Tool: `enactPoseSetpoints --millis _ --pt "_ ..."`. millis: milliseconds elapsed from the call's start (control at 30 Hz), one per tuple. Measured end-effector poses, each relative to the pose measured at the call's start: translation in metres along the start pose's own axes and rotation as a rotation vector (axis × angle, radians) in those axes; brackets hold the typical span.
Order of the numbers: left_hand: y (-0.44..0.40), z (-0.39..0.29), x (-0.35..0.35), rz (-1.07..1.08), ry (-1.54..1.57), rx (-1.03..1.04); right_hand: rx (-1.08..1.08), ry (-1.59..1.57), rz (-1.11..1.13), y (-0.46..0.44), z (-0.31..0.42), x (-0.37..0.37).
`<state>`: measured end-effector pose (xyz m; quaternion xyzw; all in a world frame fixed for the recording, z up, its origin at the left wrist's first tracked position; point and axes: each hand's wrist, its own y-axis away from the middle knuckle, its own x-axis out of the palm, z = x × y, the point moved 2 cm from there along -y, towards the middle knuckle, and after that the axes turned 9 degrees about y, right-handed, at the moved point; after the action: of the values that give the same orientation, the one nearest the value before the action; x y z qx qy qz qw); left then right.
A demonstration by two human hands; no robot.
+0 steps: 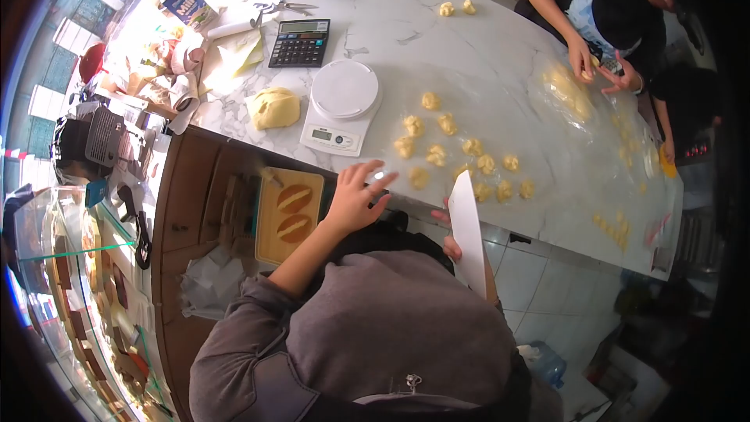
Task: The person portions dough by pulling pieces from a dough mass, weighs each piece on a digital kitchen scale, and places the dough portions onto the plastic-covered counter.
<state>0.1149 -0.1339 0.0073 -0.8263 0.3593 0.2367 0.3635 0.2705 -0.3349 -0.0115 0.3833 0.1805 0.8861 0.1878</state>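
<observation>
My left hand (359, 196) is over the near edge of the marble table, fingers spread, holding nothing. In my right hand (451, 246) is a flat white scraper (467, 234), held upright by its side. Several small yellow dough pieces (471, 147) lie beyond the hands, one of them (419, 178) just right of my left fingertips. The white kitchen scale (344, 98) stands behind my left hand with its plate bare. A larger dough lump (273, 108) rests left of the scale.
A calculator (299, 43), scissors (289, 6) and a milk carton (186, 4) are at the back left. Two loaves sit on a wooden board (266, 227) below the table edge. Across the table, a co-worker's hands (582, 62) handle dough near a plastic-covered dough mass (568, 92).
</observation>
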Motion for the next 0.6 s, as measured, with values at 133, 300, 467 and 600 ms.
enactPoseSetpoints --millis 133,300,467,600 --pt "0.009 0.012 -0.012 0.137 -0.002 0.007 -0.054 -0.095 0.206 0.006 -0.012 -0.038" --pt "0.022 0.058 -0.080 -0.390 -0.005 -0.199 -0.070 0.430 -0.340 0.012 0.062 -0.022" --pt "0.027 0.152 -0.161 -0.624 -0.078 -0.425 -0.223 0.700 -0.130 -0.055 0.157 0.092" --pt "0.006 0.232 -0.182 -0.427 0.008 -0.547 -0.498 1.204 -0.065 -0.168 0.142 0.195"
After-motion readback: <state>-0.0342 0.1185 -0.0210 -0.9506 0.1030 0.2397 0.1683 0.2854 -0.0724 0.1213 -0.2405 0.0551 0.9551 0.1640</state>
